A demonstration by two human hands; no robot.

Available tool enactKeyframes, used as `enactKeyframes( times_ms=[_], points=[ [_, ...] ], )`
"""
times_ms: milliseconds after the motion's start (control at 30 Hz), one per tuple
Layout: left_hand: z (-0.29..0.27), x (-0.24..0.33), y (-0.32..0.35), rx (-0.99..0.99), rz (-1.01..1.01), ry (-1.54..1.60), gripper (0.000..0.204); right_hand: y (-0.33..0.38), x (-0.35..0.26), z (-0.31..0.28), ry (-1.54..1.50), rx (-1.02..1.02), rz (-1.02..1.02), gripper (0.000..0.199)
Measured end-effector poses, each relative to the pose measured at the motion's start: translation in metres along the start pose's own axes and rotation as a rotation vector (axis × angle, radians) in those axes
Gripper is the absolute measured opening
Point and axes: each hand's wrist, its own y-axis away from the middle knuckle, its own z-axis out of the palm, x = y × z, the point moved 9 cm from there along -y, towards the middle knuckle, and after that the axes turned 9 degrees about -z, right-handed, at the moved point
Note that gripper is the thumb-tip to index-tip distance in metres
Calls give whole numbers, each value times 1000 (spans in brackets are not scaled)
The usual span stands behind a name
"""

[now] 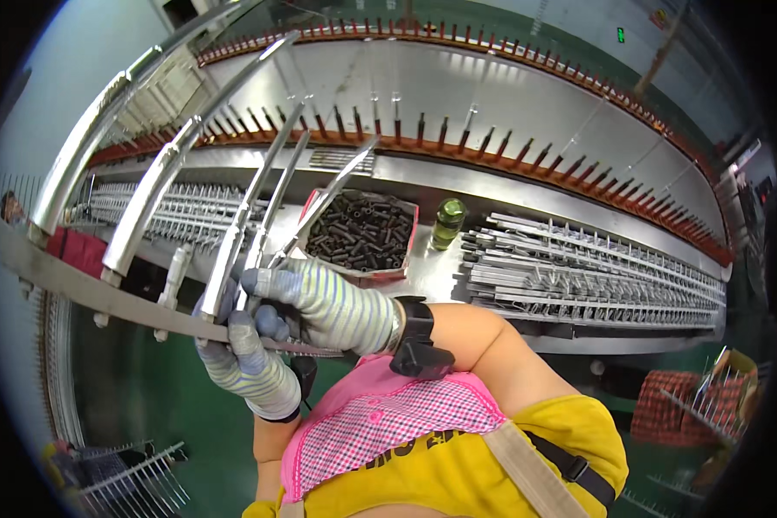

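Note:
A flat metal bar (95,298) runs across the left side, with several shiny metal rods (147,203) standing up from it. My left hand (257,373), in a striped knit glove, has its fingers closed around the bar's near end from below. My right hand (341,302), gloved alike, is closed at the base of the rods nearest me, its fingertips pinched by a rod (233,250). Whether a small part lies between those fingertips is hidden. Just beyond my right hand, a box (413,226) holds many short dark tubes (358,231).
A green bottle (448,223) stands right of the box. Metal racks with pins are piled on the bench at right (596,276) and left (181,207). Behind runs a curved reddish-brown rail (492,164) bearing upright dark-tipped pegs. More racks (138,483) sit at lower left.

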Motion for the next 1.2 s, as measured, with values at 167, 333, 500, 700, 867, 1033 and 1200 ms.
enactKeyframes(
  times_ms=[167, 333, 500, 700, 867, 1033, 1200],
  points=[
    [-16, 7, 3, 57, 238, -218, 28, -7, -82, -91, 305, 314, -451, 21],
    [-27, 30, 26, 236, 246, -291, 23, 61, -251, -276, 774, 808, -931, 13],
    [-36, 38, 26, 288, 316, -337, 25, 60, -334, -297, 1022, 871, -1108, 15],
    [-37, 37, 27, 309, 316, -374, 26, 10, -327, -262, 2109, 1097, -666, 18],
    [-34, 31, 26, 296, 276, -372, 27, 15, -305, -297, 1903, 910, -711, 23],
    [-51, 35, 22, 307, 319, -359, 26, 98, -315, -252, 1422, 838, -1144, 20],
    [-46, 30, 14, 264, 288, -378, 30, 149, -385, -298, 1326, 1256, -991, 19]
  ],
)
